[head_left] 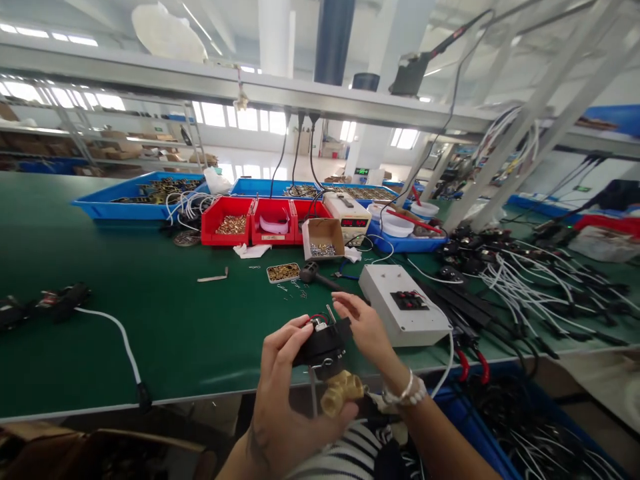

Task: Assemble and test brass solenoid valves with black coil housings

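Note:
My left hand point(285, 393) is closed around a motorized valve, its thumb beneath the brass valve body point(341, 393) and its fingers along the black actuator housing point(320, 347). Red wire and a small silvery part show at the top of the housing, and a bent wire clip point(325, 363) sits between housing and brass. My right hand point(367, 327) is at the housing's right side, close to a thin upright metal rod point(330, 313). Its fingers are slightly bent and apart, with nothing visible between them; the thumb is hidden.
Beyond my hands lie a black-handled tool point(320, 277), a tray of small brass parts point(283, 273) and an open carton point(323, 240). A grey box with black terminals point(400, 303) stands right, near many white cables point(520, 287). Red bins point(226, 221) and a power supply point(349, 217) are behind.

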Tool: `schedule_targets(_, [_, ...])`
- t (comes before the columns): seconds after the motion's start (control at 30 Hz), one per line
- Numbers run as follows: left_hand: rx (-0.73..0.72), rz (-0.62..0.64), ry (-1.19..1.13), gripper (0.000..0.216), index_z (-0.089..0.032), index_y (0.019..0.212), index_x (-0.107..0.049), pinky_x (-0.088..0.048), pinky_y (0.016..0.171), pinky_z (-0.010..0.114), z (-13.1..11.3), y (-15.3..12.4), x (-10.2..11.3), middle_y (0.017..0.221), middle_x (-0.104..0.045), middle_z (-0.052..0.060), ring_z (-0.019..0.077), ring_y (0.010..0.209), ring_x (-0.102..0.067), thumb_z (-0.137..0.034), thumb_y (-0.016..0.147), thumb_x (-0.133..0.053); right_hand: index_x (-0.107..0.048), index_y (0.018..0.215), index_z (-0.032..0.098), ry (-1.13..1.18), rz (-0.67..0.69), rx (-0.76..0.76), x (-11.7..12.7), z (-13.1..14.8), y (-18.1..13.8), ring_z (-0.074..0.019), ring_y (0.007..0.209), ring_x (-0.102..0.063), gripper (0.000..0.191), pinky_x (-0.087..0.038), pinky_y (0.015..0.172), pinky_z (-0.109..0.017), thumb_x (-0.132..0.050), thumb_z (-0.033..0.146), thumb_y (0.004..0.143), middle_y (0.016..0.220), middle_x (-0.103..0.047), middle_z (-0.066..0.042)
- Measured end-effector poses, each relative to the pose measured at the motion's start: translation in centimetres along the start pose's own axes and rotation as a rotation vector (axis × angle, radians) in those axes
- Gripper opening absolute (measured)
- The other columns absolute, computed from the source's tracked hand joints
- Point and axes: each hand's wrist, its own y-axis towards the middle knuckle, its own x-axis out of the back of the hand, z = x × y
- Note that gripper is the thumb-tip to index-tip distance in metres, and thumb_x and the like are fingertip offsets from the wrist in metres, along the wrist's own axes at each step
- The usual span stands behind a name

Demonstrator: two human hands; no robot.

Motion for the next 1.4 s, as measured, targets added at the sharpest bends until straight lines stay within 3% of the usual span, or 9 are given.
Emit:
schedule_targets(0.1, [-0.036, 0.001, -0.01, 0.069, -0.015, 0.136, -0.042, -0.057, 0.097, 0.046, -0.7, 0.1, 0.4, 0.128, -0.049, 0.018, 0.0304, 0.124, -0.055, -0.04, 0.08, -0.073, -0.07, 0.114, 0.024, 0.565, 0.037, -0.068, 0.1, 3.0, -3.8, -0.0222, 0.103, -0.067, 0.038, -0.052, 0.091, -0.034, -0.048, 0.052, 0.099, 0.109, -0.073, -0.006])
schedule_targets(0.17, [-0.071, -0.005, -0.05, 0.068, -0.014, 0.133, -0.042, -0.055, 0.1, 0.046, -1.1, 0.1, 0.6, 0.127, -0.05, 0.018, 0.0305, 0.125, -0.054, -0.038, 0.079, -0.075, -0.072, 0.11, 0.026, 0.904, 0.044, -0.134, 0.2, 4.7, -5.6, -0.0223, 0.107, -0.065, 0.035, -0.049, 0.097, -0.034, -0.056, 0.053, 0.095, 0.11, -0.073, -0.004])
schedule_targets(0.27, [-0.139, -0.026, -0.115, 0.067, -0.014, 0.128, -0.042, -0.053, 0.104, 0.047, -1.4, 0.1, 0.8, 0.126, -0.05, 0.017, 0.031, 0.128, -0.052, -0.037, 0.077, -0.079, -0.074, 0.108, 0.026, 1.177, 0.069, -0.207, 0.5, 6.4, -6.8, -0.0234, 0.112, -0.063, 0.036, -0.046, 0.103, -0.037, -0.056, 0.054, 0.095, 0.111, -0.072, -0.005])
schedule_targets(0.37, [-0.168, -0.011, -0.101, 0.062, -0.014, 0.124, -0.045, -0.051, 0.107, 0.044, -1.5, 0.2, 1.3, 0.128, -0.05, 0.016, 0.0286, 0.128, -0.053, -0.038, 0.078, -0.079, -0.072, 0.114, 0.025, 1.31, 0.198, -0.235, 1.1, 7.5, -7.3, -0.0261, 0.118, -0.06, 0.053, -0.041, 0.108, -0.042, -0.053, 0.068, 0.09, 0.117, -0.07, -0.007])
schedule_targets(0.47, [-0.17, 0.01, -0.028, 0.053, -0.014, 0.117, -0.048, -0.051, 0.107, 0.036, -1.8, 0.4, 1.9, 0.129, -0.052, 0.016, 0.0246, 0.127, -0.054, -0.041, 0.081, -0.076, -0.064, 0.126, 0.027, 1.347, 0.347, -0.278, 1.6, 8.3, -7.8, -0.0273, 0.12, -0.059, 0.054, -0.042, 0.107, -0.044, -0.062, 0.064, 0.087, 0.125, -0.067, -0.007])
schedule_targets(0.63, [-0.243, 0.046, 0.118, 0.044, -0.014, 0.111, -0.051, -0.052, 0.105, 0.034, -2.3, 0.7, 2.4, 0.127, -0.055, 0.017, 0.0227, 0.124, -0.057, -0.041, 0.084, -0.073, -0.062, 0.124, 0.028, 1.375, 0.446, -0.355, 2.1, 8.8, -8.2, -0.0262, 0.113, -0.063, 0.042, -0.047, 0.103, -0.043, -0.068, 0.049, 0.088, 0.124, -0.065, -0.007])
schedule_targets(1.07, [-0.253, 0.056, 0.149, 0.032, -0.016, 0.105, -0.053, -0.055, 0.101, 0.033, -2.2, 0.7, 2.2, 0.126, -0.053, 0.015, 0.0218, 0.123, -0.057, -0.031, 0.085, -0.072, -0.065, 0.115, 0.026, 1.346, 0.434, -0.411, 2.5, 9.5, -8.0, -0.0216, 0.101, -0.067, 0.039, -0.053, 0.093, -0.034, -0.076, 0.033, 0.077, 0.115, -0.068, -0.006])
schedule_targets(1.27, [-0.277, 0.08, 0.165, 0.03, -0.017, 0.106, -0.052, -0.054, 0.103, 0.036, -2.9, 0.5, 2.7, 0.129, -0.05, 0.015, 0.0222, 0.126, -0.055, -0.021, 0.085, -0.072, -0.065, 0.117, 0.021, 1.3, 0.435, -0.38, 2.4, 9.3, -8.1, -0.0229, 0.091, -0.068, 0.046, -0.055, 0.088, -0.037, -0.076, 0.032, 0.074, 0.102, -0.07, -0.007])
schedule_targets(1.4, [-0.232, 0.037, 0.106, 0.037, -0.018, 0.108, -0.049, -0.054, 0.104, 0.036, -2.9, 0.6, 2.5, 0.124, -0.055, 0.015, 0.021, 0.122, -0.059, -0.028, 0.083, -0.075, -0.067, 0.115, 0.023, 1.31, 0.45, -0.363, 2.3, 9.2, -8.1, -0.0235, 0.09, -0.068, 0.042, -0.055, 0.088, -0.038, -0.075, 0.033, 0.075, 0.097, -0.071, -0.006])
